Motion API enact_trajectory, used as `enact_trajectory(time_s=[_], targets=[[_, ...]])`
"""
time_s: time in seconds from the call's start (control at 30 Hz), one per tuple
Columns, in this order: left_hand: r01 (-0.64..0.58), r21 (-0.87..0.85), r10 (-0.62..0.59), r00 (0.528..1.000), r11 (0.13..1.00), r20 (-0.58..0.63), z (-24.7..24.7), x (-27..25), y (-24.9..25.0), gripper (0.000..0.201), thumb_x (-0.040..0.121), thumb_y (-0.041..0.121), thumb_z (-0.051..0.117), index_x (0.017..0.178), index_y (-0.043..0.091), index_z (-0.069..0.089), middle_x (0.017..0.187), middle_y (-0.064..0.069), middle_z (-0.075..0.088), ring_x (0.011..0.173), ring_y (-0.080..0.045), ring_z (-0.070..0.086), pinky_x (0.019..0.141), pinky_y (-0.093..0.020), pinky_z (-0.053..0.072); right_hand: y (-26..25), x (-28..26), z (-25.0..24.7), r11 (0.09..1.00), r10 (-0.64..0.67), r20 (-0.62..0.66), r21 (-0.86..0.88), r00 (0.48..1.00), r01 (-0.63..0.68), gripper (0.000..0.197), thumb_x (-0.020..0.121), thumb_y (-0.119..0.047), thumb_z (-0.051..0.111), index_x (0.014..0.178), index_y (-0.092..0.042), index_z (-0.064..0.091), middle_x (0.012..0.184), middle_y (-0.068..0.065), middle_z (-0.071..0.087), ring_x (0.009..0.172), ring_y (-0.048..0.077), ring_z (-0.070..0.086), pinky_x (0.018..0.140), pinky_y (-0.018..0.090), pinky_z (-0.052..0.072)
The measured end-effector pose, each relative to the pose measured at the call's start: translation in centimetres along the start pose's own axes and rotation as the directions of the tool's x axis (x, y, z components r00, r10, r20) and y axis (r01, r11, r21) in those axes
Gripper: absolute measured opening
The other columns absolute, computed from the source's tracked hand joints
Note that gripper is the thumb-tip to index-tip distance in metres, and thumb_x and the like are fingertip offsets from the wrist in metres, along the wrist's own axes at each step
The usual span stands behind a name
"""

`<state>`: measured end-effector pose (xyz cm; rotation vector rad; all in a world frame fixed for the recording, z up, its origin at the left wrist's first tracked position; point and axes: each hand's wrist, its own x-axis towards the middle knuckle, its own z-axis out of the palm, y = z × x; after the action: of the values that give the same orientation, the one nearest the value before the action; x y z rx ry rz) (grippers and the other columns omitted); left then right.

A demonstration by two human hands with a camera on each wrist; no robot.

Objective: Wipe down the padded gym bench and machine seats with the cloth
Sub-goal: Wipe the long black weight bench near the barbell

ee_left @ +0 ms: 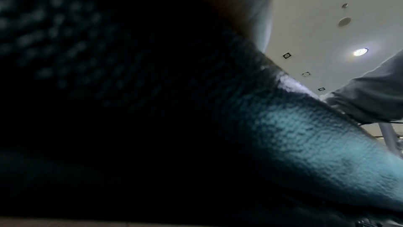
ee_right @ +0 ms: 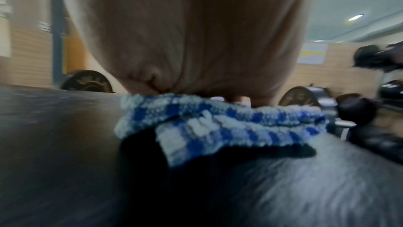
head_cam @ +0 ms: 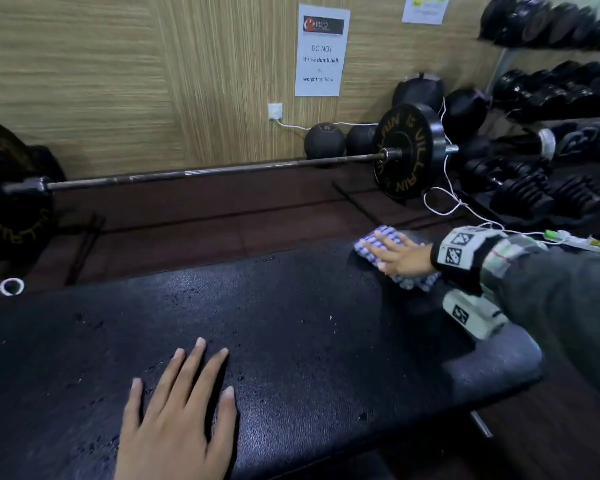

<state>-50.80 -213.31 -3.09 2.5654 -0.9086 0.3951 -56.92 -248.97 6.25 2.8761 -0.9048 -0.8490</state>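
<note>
Gym floor area: wood-grain wall panelling point(head_cam: 118, 81), dark rubber floor point(head_cam: 194, 220), a loaded barbell point(head_cam: 222, 169) lying along the wall beyond the fingers, dumbbell racks point(head_cam: 551, 98) to the far side of the right arm.

Worktop, padded, black point(head_cam: 291, 323): textured vinyl, speckled with droplets or flecks across the stretch between the two hands. It fills most of the head view; its rounded end lies just behind the right wrist.

Left hand point(head_cam: 181, 410): flat on the worktop, fingers point(head_cam: 201, 362) straight and spread, holding nothing. It reads as a brace. The left wrist view is mostly dark against the vinyl.

Right hand point(head_cam: 399, 254): palm down on the cloth, fingers point(head_cam: 378, 245) extended and flat, pressing rather than gripping.

Cloth, blue-and-white check point(head_cam: 409, 280): folded, directly beneath the right fingers, near the worktop's far edge and close to its end. The right wrist view shows its doubled hem point(ee_right: 218, 124) lifting slightly at the heel of the palm.

Step in hand, as judged: a wiping pass on the bench; most of the pad appears still to cover.

Handling notes: keep the fingers flat so pressure spreads over the whole fold. Draw long overlapping strokes from the end toward the left fingers, then lift the brace and wipe beneath it. Watch that the loose hem does not roll under. The rounded edges likely need a separate pass.
</note>
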Motion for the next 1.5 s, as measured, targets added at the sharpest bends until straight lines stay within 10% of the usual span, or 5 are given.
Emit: enact_trajectory(time_s=[0.27,0.4,0.87,1.17,1.5], targets=[[-0.01,-0.006,0.009,1.0,1.0,-0.022,0.0,-0.2,0.1,0.052,0.081,0.046,0.036,0.124,0.032,0.063,0.139,0.006,0.053,0.129,-0.01,0.039,0.107,-0.051,0.028,5.2,-1.4,3.1,0.963,0.181,0.004,0.203,0.983,-0.178,0.049,0.104,-0.024,0.013,0.148,-0.019,-0.006,0.154,0.003,-0.021,0.141,0.024,-0.023,0.114,0.042,-0.005],[-0.004,-0.007,0.004,1.0,1.0,0.002,0.0,-0.1,0.1,0.052,0.081,0.046,0.036,0.123,0.032,0.064,0.139,0.007,0.053,0.13,-0.009,0.039,0.108,-0.05,0.027,3.7,-3.4,4.8,0.983,0.052,0.092,0.169,0.994,-0.067,0.053,0.09,-0.064,0.0,0.13,-0.048,-0.031,0.152,-0.005,-0.028,0.14,0.031,-0.023,0.113,0.057,0.0],[-0.004,-0.008,0.003,0.999,1.0,-0.034,0.3,0.0,0.2,0.055,0.09,0.051,0.025,0.12,0.03,0.066,0.137,0.005,0.055,0.129,-0.012,0.04,0.107,-0.05,0.028,5.7,1.4,1.3,0.965,0.145,0.011,0.221,0.989,-0.144,0.051,0.104,-0.027,0.018,0.149,-0.018,-0.003,0.156,0.006,-0.015,0.142,0.019,-0.019,0.116,0.036,-0.005],[0.004,0.006,-0.003,0.997,1.0,-0.074,0.5,0.3,0.3,0.051,0.079,0.043,0.036,0.114,0.026,0.07,0.132,0.002,0.059,0.125,-0.014,0.043,0.104,-0.054,0.03,0.4,0.0,1.2,0.981,0.006,0.09,0.193,0.996,-0.023,0.052,0.1,-0.043,0.017,0.142,-0.047,-0.013,0.153,-0.01,-0.025,0.141,0.03,-0.02,0.112,0.053,-0.002],[0.001,0.009,0.0,0.997,1.0,-0.073,0.5,0.2,0.3,0.051,0.079,0.043,0.037,0.115,0.028,0.069,0.133,0.003,0.059,0.125,-0.013,0.043,0.104,-0.054,0.031,5.7,2.3,1.7,0.951,0.149,-0.013,0.274,0.989,-0.139,0.053,0.102,-0.033,0.017,0.147,-0.027,-0.011,0.155,0.002,-0.016,0.143,0.017,-0.018,0.117,0.037,-0.007]])
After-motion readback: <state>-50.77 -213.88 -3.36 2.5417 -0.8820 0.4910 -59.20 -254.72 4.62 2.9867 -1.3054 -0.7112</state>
